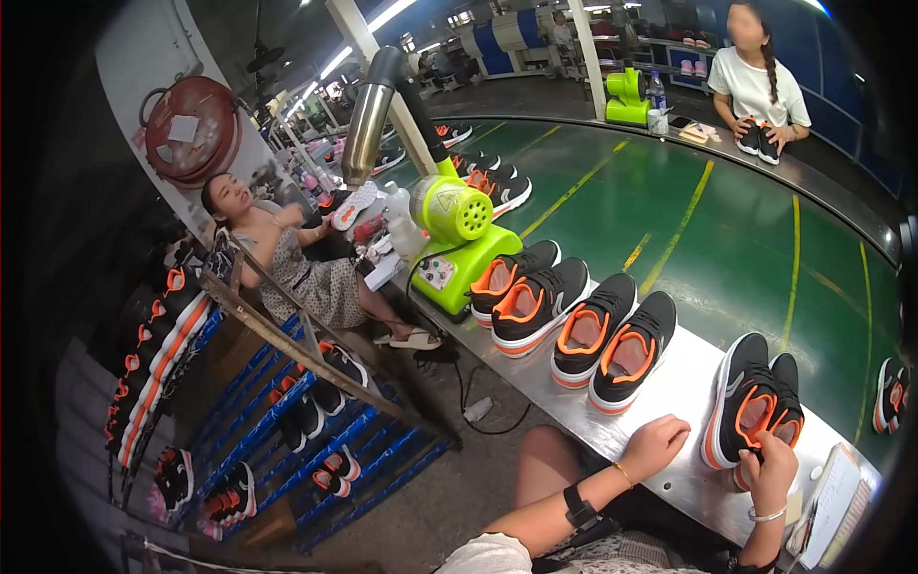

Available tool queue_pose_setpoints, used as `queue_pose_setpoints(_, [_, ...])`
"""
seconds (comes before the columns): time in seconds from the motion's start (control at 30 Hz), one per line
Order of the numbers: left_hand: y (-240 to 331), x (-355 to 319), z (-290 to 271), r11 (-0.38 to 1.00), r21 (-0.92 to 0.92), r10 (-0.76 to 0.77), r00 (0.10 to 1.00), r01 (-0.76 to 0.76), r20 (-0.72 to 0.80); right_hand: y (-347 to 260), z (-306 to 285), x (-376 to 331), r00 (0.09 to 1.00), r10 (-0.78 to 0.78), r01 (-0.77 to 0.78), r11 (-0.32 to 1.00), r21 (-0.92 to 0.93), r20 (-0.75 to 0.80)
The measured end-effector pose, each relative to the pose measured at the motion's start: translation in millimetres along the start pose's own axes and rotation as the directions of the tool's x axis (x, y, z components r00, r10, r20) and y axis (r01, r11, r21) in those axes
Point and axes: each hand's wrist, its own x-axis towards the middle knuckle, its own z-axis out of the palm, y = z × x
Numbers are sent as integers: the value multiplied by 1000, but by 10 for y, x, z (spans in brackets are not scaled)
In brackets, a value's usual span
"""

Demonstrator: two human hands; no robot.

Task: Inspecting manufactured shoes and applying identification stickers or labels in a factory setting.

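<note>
A pair of black sneakers with orange linings and white-and-orange soles stands on the metal ledge at my right. My right hand [768, 471] is closed at the heel of the pair's right sneaker [786, 378], its fingers at the collar. The left sneaker [734, 397] of that pair stands close against it. My left hand [658, 446] rests on the metal ledge [684, 383], fingers curled, with nothing visible in it. Beyond it, two more pairs of the same kind stand in a row, the closest being a black sneaker [633, 354].
A green conveyor belt [736, 258] with yellow lines runs past the ledge. A lime-green hot-air blower [464, 239] stands left of the sneakers. A notebook [830, 502] lies at my right. Blue shoe racks [277, 402] fill the lower left. One person sits left; another across holds sneakers [760, 140].
</note>
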Motion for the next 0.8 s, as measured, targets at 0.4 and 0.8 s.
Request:
queue_pose_setpoints(0.4, [-97,-28,-88,999,32,25,1000,-25,-4,-88,112,-15,999,30,-29,999,21,-31])
queue_pose_setpoints(0.8, [-78,-28,-95,999,34,18,1000,-18,7,-182,49,-25,995,97,-98,995,7,33])
